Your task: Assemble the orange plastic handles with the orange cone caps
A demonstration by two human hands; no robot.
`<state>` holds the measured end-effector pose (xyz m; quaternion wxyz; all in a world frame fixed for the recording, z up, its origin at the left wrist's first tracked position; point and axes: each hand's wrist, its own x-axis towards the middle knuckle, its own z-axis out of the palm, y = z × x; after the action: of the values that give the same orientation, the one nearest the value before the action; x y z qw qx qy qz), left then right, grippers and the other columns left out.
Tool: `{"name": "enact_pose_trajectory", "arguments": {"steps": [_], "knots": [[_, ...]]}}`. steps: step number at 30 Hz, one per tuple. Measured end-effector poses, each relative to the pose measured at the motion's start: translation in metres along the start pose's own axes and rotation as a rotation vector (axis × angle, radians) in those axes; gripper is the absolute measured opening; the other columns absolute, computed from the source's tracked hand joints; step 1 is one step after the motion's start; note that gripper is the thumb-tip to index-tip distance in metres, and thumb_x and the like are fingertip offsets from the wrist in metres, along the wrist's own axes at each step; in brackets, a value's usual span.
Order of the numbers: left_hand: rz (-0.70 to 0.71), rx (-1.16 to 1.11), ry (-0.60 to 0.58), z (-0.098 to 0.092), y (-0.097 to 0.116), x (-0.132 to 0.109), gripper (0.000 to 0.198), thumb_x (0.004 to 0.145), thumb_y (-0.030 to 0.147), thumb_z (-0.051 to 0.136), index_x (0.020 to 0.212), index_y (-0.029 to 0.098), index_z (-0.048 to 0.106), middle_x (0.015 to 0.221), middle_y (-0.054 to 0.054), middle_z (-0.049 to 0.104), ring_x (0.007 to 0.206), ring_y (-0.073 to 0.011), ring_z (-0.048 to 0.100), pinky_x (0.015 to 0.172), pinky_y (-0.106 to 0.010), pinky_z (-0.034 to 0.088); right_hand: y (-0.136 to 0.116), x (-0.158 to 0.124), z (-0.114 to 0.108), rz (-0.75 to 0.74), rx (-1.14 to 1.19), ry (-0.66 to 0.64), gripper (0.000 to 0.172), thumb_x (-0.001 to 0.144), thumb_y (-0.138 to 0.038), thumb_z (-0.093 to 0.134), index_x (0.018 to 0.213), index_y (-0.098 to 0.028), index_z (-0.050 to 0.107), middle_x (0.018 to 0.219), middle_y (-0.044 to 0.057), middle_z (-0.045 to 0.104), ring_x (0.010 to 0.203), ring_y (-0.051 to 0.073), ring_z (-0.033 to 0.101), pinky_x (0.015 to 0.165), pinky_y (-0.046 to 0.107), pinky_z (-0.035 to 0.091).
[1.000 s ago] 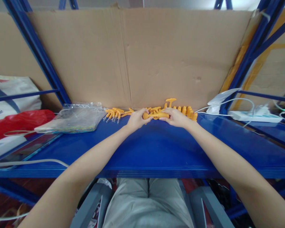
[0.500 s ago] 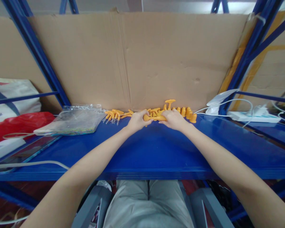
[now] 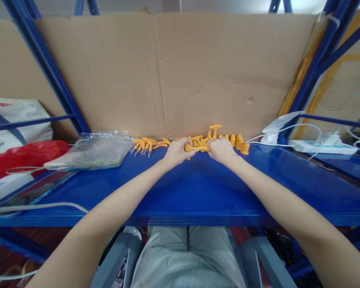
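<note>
Near the back of the blue table [image 3: 198, 192], my left hand [image 3: 177, 151] is closed on a rounded orange piece [image 3: 189, 148]. My right hand [image 3: 221, 149] is closed just to the right, its fingertips at the right end of the orange parts between the hands; what it grips is too small to make out. Behind and between the hands lies a pile of orange parts [image 3: 199, 140]. A T-shaped orange piece [image 3: 215, 128] stands behind my right hand, and several orange caps [image 3: 239, 141] stand to its right. Orange pieces with metal spirals [image 3: 144, 144] lie left of my left hand.
Clear plastic bags [image 3: 93, 154] lie on the left, beside a red bag [image 3: 27, 154] and a white cloth bag [image 3: 33, 120]. A cardboard sheet [image 3: 216, 72] rises behind. A white power strip [image 3: 324, 147] with cables lies at the right.
My hands have drawn slightly closer together, the left one moving a little right with the rounded orange piece. Less of the orange piece shows between them.
</note>
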<state>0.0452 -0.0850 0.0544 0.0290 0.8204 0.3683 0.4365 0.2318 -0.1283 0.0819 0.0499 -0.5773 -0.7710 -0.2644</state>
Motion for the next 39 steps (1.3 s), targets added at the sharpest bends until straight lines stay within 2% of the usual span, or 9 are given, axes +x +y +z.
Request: {"name": "enact_pose_trajectory", "arguments": {"steps": [4,8,15,19,24,26,29,34,39], "knots": [[-0.097,-0.087,-0.030,0.003,-0.002,0.001,0.028,0.072,0.040,0.077,0.075,0.018,0.060,0.051,0.009,0.045,0.051,-0.0093,0.041,0.054,-0.021,0.029,-0.007,0.002,-0.001,0.037,-0.023,0.031,0.035,0.091,-0.011,0.041,0.105,-0.004,0.072,0.103,0.024,0.074,0.102,0.032,0.067,0.085,0.039,0.037],[-0.139,-0.132,-0.069,0.006,-0.003,0.001,0.027,0.071,0.040,0.077,0.074,0.018,0.060,0.049,0.009,0.042,0.049,-0.0089,0.038,0.052,-0.022,0.027,-0.007,0.006,0.004,-0.024,-0.040,0.007,0.035,0.089,-0.013,0.044,0.103,-0.005,0.074,0.096,0.023,0.075,0.094,0.030,0.068,0.087,0.041,0.034],[-0.151,-0.039,-0.093,0.007,-0.002,0.001,0.028,0.075,0.042,0.077,0.078,0.017,0.064,0.051,0.007,0.049,0.050,-0.0107,0.043,0.052,-0.023,0.028,0.000,0.012,0.009,-0.083,-0.030,-0.071,0.037,0.089,-0.017,0.045,0.103,-0.003,0.076,0.095,0.026,0.075,0.099,0.033,0.069,0.090,0.042,0.040],[-0.020,0.071,-0.067,0.009,-0.006,0.000,0.024,0.080,0.039,0.074,0.086,0.018,0.065,0.059,0.004,0.059,0.055,-0.0129,0.053,0.056,-0.023,0.036,0.001,0.015,0.010,-0.056,0.014,-0.106,0.037,0.088,-0.019,0.047,0.107,-0.004,0.075,0.099,0.025,0.074,0.102,0.035,0.069,0.088,0.041,0.045],[0.252,0.182,-0.041,0.009,-0.014,0.000,0.021,0.084,0.035,0.071,0.094,0.018,0.065,0.087,-0.005,0.072,0.077,-0.0184,0.066,0.070,-0.027,0.047,0.002,0.016,0.015,-0.046,0.130,-0.182,0.037,0.088,-0.019,0.048,0.110,-0.008,0.075,0.101,0.021,0.075,0.098,0.032,0.071,0.082,0.036,0.048],[0.280,0.174,-0.033,0.010,-0.015,0.001,0.021,0.082,0.034,0.072,0.093,0.018,0.065,0.091,-0.006,0.072,0.080,-0.0187,0.066,0.071,-0.027,0.047,0.002,0.014,0.016,-0.043,0.144,-0.189,0.036,0.090,-0.021,0.047,0.110,-0.008,0.075,0.102,0.020,0.075,0.097,0.031,0.071,0.080,0.036,0.047],[0.164,0.100,-0.043,0.011,-0.014,0.002,0.020,0.078,0.032,0.076,0.088,0.018,0.065,0.077,-0.001,0.069,0.069,-0.0154,0.062,0.064,-0.024,0.042,0.002,0.012,0.017,-0.025,0.100,-0.132,0.035,0.092,-0.023,0.047,0.109,-0.008,0.074,0.103,0.021,0.075,0.100,0.032,0.069,0.084,0.039,0.045],[-0.131,-0.078,-0.057,0.011,-0.012,0.004,0.028,0.074,0.041,0.077,0.077,0.017,0.063,0.052,0.008,0.046,0.050,-0.0098,0.042,0.052,-0.022,0.029,0.002,0.010,0.012,-0.066,0.001,0.010,0.035,0.092,-0.017,0.045,0.110,-0.004,0.071,0.103,0.024,0.074,0.106,0.033,0.067,0.094,0.044,0.037],[-0.155,-0.130,-0.081,0.010,-0.009,0.003,0.028,0.072,0.042,0.077,0.077,0.018,0.063,0.049,0.009,0.042,0.047,-0.0088,0.037,0.050,-0.022,0.025,0.001,0.010,0.006,-0.086,-0.015,-0.064,0.035,0.092,-0.016,0.043,0.107,-0.004,0.073,0.100,0.025,0.074,0.102,0.032,0.069,0.092,0.041,0.038]]}}
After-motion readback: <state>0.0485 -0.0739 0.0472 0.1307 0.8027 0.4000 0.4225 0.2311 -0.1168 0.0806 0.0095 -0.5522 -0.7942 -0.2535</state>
